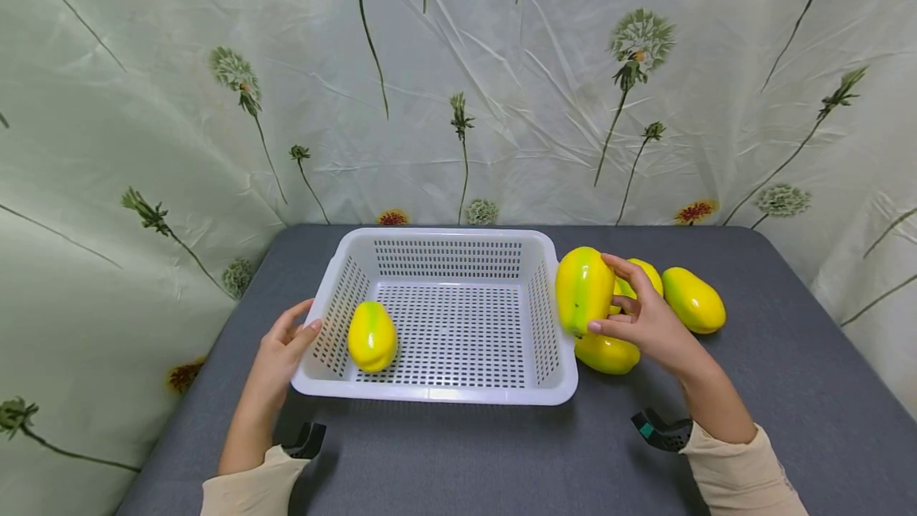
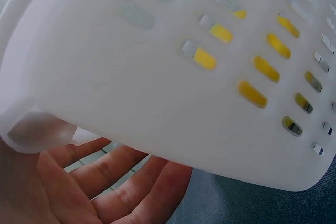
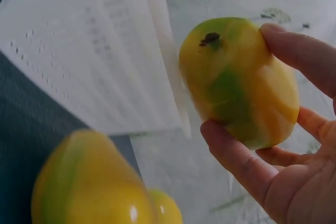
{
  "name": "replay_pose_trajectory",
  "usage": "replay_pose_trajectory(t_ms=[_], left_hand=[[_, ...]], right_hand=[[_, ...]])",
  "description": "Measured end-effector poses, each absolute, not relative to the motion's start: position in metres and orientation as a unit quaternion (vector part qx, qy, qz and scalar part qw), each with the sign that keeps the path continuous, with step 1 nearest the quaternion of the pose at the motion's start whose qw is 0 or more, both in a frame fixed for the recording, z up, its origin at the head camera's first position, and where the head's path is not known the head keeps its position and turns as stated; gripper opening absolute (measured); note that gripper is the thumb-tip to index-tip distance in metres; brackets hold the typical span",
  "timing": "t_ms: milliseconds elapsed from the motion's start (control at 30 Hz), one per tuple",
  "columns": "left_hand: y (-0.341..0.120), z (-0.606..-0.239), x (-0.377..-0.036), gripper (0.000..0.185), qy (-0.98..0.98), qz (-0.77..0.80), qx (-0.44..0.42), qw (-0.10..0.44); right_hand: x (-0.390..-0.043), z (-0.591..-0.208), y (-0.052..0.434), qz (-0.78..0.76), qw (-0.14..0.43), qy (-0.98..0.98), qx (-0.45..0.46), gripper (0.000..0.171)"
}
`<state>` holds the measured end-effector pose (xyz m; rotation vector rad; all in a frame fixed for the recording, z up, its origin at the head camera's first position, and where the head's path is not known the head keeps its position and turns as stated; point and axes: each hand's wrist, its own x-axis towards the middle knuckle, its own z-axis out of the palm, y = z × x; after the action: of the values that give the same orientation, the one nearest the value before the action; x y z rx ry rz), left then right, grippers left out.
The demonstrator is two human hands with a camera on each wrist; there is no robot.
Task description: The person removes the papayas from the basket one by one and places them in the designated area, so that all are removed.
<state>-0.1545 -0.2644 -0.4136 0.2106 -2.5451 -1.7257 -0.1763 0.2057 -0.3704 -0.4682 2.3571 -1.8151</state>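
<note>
A person's right hand (image 1: pixel 648 323) lifts a yellow-green mango (image 1: pixel 583 290) beside the white basket (image 1: pixel 444 393) on the grey table (image 1: pixel 458 452), fingers (image 3: pixel 239 158) curled around the fruit. The left hand (image 1: pixel 279 353) rests against the basket's edge, fingers (image 2: pixel 110 169) relaxed and spread. Another mango (image 1: pixel 372 336) lies inside the basket.

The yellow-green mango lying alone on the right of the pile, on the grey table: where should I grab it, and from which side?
Take the far-right yellow-green plastic mango across its thick middle, coming from above. It lies on its side, long axis slanting, with bare grey table on its right; the other mangoes crowd its left. The right hand would probably first have to release the upright mango its fingers hold.
</note>
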Motion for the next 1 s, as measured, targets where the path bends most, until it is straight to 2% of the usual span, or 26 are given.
replay_pose_trajectory(t_ms=[133, 533, 800, 1000], left_hand=[[-0.264, -0.413, -0.155, 0.054, -0.824, -0.562, 0.070, 0.029], [-0.264, -0.414, -0.155, 0.054, -0.823, -0.562, 0.071, 0.030], [-0.265, -0.414, -0.154, 0.054, -0.825, -0.560, 0.071, 0.035], [-0.264, -0.414, -0.154, 0.053, -0.821, -0.566, 0.066, 0.033]], right_hand=[[-0.170, -0.374, 0.223, -0.587, 0.049, 0.794, -0.152, 0.088], [-0.146, -0.399, 0.285, -0.549, 0.081, 0.821, -0.132, 0.081], [-0.144, -0.410, 0.297, -0.512, 0.099, 0.846, -0.113, 0.082], [-0.145, -0.416, 0.297, -0.511, 0.143, 0.840, -0.116, 0.082]])
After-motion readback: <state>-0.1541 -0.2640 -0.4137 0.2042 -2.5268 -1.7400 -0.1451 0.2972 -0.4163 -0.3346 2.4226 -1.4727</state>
